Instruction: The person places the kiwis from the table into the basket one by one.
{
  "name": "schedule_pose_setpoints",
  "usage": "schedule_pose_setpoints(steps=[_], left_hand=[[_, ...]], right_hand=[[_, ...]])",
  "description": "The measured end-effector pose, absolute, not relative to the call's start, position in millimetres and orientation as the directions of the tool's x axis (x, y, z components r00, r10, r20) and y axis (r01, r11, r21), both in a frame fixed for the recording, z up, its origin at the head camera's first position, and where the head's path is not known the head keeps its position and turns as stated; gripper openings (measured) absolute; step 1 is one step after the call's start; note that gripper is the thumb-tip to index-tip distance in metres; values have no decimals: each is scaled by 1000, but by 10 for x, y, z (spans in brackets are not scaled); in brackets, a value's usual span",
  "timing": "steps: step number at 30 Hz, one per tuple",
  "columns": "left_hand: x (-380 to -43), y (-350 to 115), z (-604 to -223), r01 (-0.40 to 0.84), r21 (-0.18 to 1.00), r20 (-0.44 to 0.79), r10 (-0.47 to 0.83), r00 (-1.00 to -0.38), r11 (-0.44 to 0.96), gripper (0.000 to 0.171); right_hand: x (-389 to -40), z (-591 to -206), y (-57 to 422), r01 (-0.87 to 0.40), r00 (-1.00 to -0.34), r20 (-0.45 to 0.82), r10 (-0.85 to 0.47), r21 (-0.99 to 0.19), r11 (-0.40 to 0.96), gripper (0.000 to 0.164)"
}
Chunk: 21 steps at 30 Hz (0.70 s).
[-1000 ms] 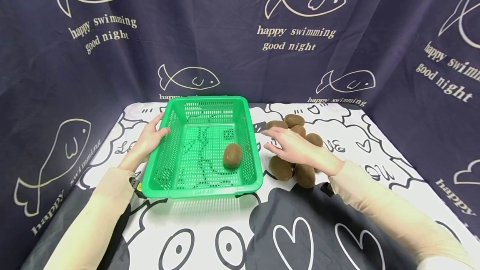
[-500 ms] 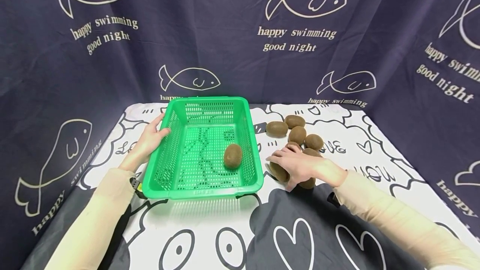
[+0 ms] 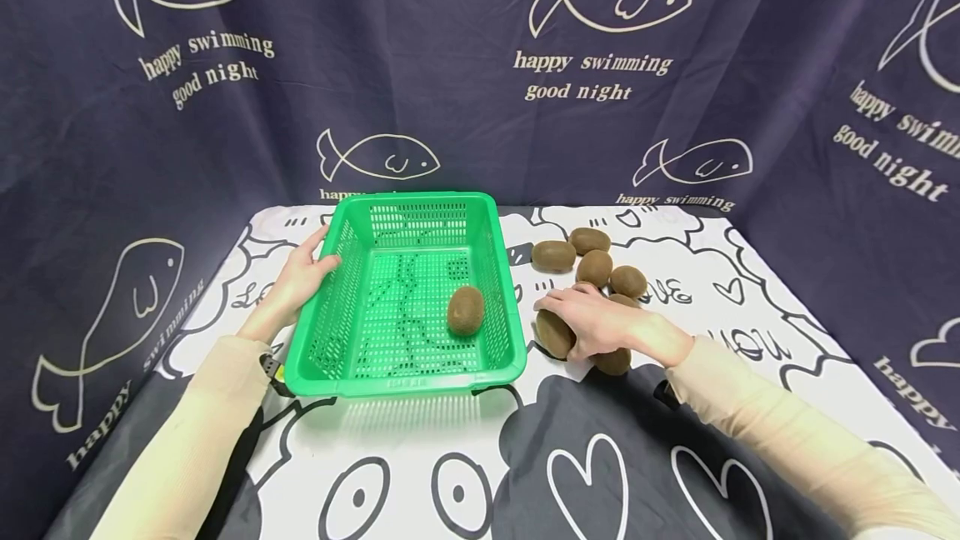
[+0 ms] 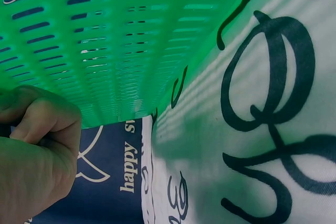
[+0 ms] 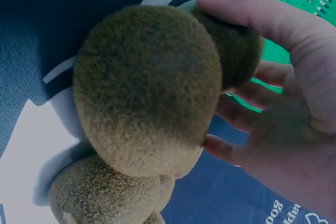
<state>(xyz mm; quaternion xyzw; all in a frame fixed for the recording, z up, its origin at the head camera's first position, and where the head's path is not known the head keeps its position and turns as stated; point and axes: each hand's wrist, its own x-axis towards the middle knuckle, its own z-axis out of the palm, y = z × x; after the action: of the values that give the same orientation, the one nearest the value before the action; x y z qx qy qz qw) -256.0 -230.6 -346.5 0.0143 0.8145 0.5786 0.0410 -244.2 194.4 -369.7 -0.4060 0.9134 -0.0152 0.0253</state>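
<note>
In the head view a green plastic basket [image 3: 405, 383] stands on the table with one brown kiwi [image 3: 466, 312] inside it. My left hand [image 3: 300, 275] grips the basket's left rim, and the left wrist view shows its fingers curled there, close to the slotted wall [image 4: 126, 40]. To the right of the basket my right hand [image 3: 600, 322] holds a kiwi [image 3: 553, 334] at the near left of a loose group. The right wrist view has the thumb and fingers on either side of this kiwi [image 5: 233, 51], partly hidden behind a larger-looking kiwi [image 5: 147, 87] nearer the camera.
Several other kiwis lie by the right hand, among them one at the back [image 3: 589, 241], one at the left [image 3: 553, 257] and one near the front [image 3: 613, 362]. A patterned black-and-white cloth [image 3: 405, 448] covers the table. A dark blue fish-print curtain [image 3: 450, 65] hangs behind.
My right hand has come down and toward me from above the kiwis, and its fingers have closed round the near-left one. My left hand and the basket stay in place.
</note>
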Motion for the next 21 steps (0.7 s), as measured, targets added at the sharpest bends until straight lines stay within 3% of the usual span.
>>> schedule_pose_setpoints(steps=[13,21], left_hand=[[-2574,-2318,-3481,-26,942,-52,68,-996,334,70],[-2550,-2303,-3459,-22,940,-45,62,-997,340,70]], right_hand=[[-2586,-3452,1943,-713,-699,233,-676,-151,685,84],[-2690,-3273,1966,-727,-676,390,-626,-210,654,85]])
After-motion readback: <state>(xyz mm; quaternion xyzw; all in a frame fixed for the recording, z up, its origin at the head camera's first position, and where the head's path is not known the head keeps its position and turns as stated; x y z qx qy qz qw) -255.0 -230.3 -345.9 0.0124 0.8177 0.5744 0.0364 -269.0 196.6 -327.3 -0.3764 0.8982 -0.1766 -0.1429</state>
